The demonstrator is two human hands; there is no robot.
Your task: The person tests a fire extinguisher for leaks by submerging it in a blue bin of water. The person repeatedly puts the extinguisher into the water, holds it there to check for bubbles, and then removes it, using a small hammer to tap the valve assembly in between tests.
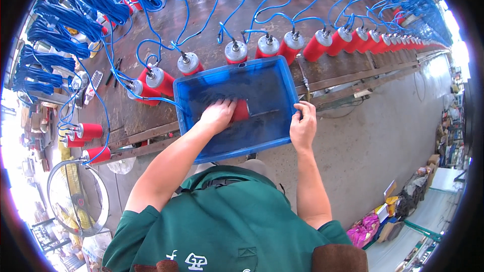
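Note:
A blue plastic bin (237, 150) sits tilted at the table's near edge, with what looks like dark water in it. Inside, my left hand (219, 115) is closed on a red cylinder (241, 111), which lies on its side partly hidden by my fingers. A blue cable (169, 101) passes over the bin's left rim. At the right rim is my right hand (303, 125), its fingers curled against the bin's edge. Just beyond the bin stand more red cylinders with metal caps (236, 52), blue cables rising from their tops.
The dark table (136, 121) carries a long row of red cylinders (340, 40) toward the right. Coiled blue cables (91, 2) are heaped along the far side. A round fan (78, 199) stands at lower left. A shelf (423, 216) with bags is at lower right.

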